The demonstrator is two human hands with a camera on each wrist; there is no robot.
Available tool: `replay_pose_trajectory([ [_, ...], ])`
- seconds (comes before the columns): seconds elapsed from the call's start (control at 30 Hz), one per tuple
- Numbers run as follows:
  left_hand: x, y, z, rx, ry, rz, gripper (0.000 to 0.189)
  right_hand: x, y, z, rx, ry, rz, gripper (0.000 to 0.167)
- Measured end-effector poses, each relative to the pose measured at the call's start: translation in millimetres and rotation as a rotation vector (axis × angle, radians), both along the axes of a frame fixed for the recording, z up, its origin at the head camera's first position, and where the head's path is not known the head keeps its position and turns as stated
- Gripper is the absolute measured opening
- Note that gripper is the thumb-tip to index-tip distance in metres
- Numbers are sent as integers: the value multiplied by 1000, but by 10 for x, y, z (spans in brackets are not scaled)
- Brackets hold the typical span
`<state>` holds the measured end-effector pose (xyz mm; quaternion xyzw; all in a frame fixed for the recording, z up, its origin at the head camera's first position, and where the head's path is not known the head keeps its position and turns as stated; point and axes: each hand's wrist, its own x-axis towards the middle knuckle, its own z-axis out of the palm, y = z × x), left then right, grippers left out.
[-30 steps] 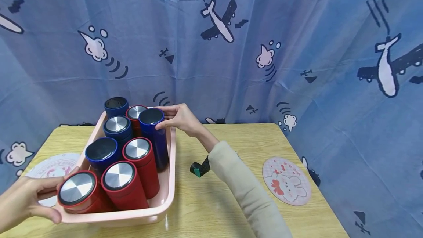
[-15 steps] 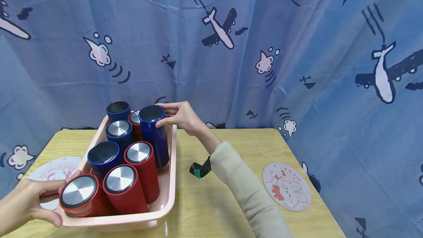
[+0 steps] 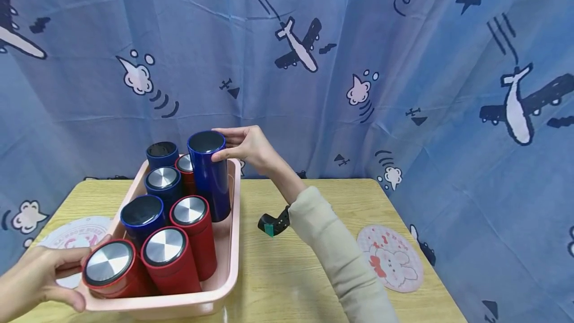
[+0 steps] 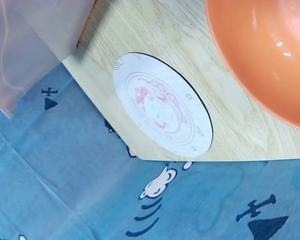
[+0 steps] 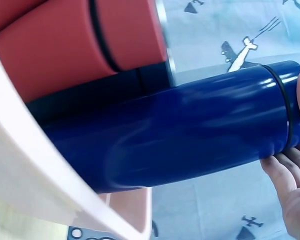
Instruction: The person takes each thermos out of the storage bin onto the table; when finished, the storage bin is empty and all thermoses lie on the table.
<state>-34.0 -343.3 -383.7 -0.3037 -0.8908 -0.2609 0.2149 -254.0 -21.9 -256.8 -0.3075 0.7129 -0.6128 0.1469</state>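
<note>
My right hand (image 3: 254,149) pinches the top of a tall, glossy blue thermos (image 3: 211,178), thumb at the near side and fingers behind. In the right wrist view the blue thermos (image 5: 180,135) slants up over the bin's wall, its lower end hidden inside. The pink bin (image 3: 234,243) also holds red thermoses with silver lids, such as one red thermos (image 3: 204,243), and dark blue ones, such as a short blue thermos (image 3: 165,183). My left hand (image 3: 49,273) grips the bin's near-left corner, thumb outside, fingers beside a tilted red thermos (image 3: 118,270).
A round white mat (image 4: 160,105) lies left of the bin, near an orange bowl (image 4: 270,60). On the right is a round bunny mat (image 3: 390,258). A black strap-like object with a green patch (image 3: 271,226) lies by my right sleeve. A blue curtain (image 3: 314,103) hangs behind.
My right hand has lifted the tall blue thermos upward, so it stands higher above the other lids. My left hand stays at the bin's corner. The view has tilted slightly upward.
</note>
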Motion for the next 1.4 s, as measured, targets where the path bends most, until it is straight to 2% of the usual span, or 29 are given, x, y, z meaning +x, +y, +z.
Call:
replay_pose_trajectory([
  [0.2,-5,-2,8,-14,7,3,55,-1,66,152,-44,6,-4,55],
  [0.4,-8,-2,-10,9,-7,-25,58,-10,137,267,-81,0,-8,54],
  [0.6,-6,-11,-36,22,-30,-22,58,-5,240,437,-113,6,5,53],
  [0.87,-18,-14,-40,20,-21,-11,60,4,381,622,-140,34,47,51],
  [1.0,-12,-8,-31,20,-23,-28,58,-1,440,658,-129,38,52,52],
  [1.23,-7,4,-32,24,-32,-41,56,-61,637,632,-117,37,60,54],
  [1.4,1,18,-11,10,-3,-20,54,-111,814,610,-133,33,75,79],
])
